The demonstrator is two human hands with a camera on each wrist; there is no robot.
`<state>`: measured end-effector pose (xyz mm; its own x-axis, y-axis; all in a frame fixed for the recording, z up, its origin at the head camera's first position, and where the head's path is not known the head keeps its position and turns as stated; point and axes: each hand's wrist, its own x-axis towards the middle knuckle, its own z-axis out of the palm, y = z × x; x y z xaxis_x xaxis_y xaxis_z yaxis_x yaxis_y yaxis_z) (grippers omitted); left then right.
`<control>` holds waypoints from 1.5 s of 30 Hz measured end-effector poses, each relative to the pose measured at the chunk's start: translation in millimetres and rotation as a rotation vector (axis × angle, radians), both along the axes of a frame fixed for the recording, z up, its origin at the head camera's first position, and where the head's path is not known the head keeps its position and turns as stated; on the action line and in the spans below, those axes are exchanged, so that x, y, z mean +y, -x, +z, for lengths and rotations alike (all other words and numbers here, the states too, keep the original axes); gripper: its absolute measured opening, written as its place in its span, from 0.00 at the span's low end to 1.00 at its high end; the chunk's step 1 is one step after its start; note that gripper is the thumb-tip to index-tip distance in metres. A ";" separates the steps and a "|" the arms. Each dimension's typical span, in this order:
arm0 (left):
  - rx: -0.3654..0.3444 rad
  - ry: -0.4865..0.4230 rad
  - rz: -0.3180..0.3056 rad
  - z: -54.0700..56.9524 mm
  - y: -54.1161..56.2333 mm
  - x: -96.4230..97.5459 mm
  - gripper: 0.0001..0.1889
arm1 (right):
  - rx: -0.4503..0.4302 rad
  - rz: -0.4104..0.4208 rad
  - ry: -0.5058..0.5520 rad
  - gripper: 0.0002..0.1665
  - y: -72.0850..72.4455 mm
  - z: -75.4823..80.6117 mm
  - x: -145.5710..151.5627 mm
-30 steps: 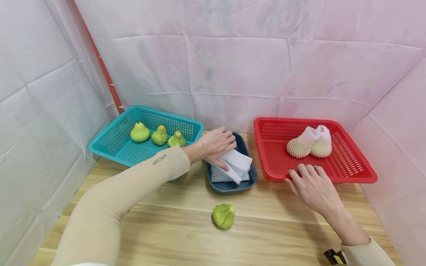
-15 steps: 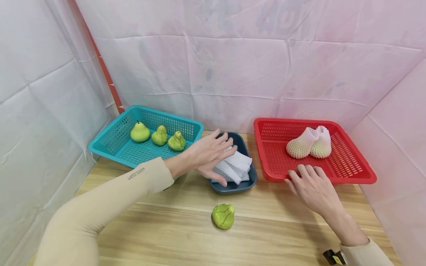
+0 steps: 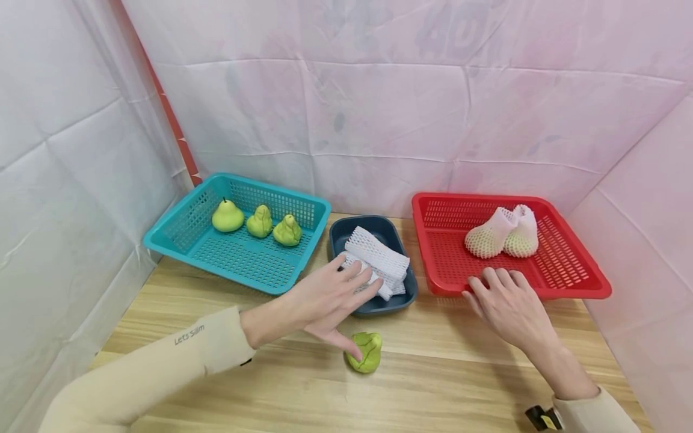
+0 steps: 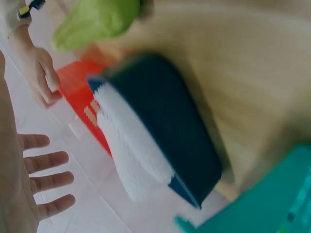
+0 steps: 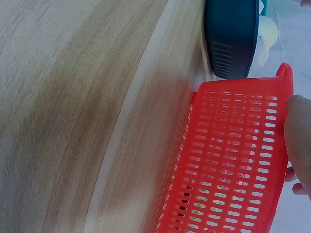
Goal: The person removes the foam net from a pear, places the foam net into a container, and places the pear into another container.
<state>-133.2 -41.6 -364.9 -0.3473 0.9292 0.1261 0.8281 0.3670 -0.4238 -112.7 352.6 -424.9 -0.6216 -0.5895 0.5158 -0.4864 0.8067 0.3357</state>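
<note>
Your left hand [image 3: 327, 297], spread and empty, is the nearer one: green pear [image 3: 371, 353] on its thumb side, narrow end pointing right and away from you

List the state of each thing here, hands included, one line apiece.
Teal basket: uncovered, three fruits inside
Three green fruits: bare
Blue tray: uncovered, holding white mesh sleeves
White mesh sleeves: flattened, piled
Red basket: uncovered, two sleeved fruits inside
Sleeved fruits: in mesh
Loose green fruit: bare, on the table
Left hand: fingers spread, gripping nothing
Right hand: fingers curled over the red basket's near rim
</note>
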 end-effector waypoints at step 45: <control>-0.109 -0.129 0.066 -91.4 -57.0 19.6 0.54 | 0.031 0.052 -0.004 0.23 1.0 1.1 -3.0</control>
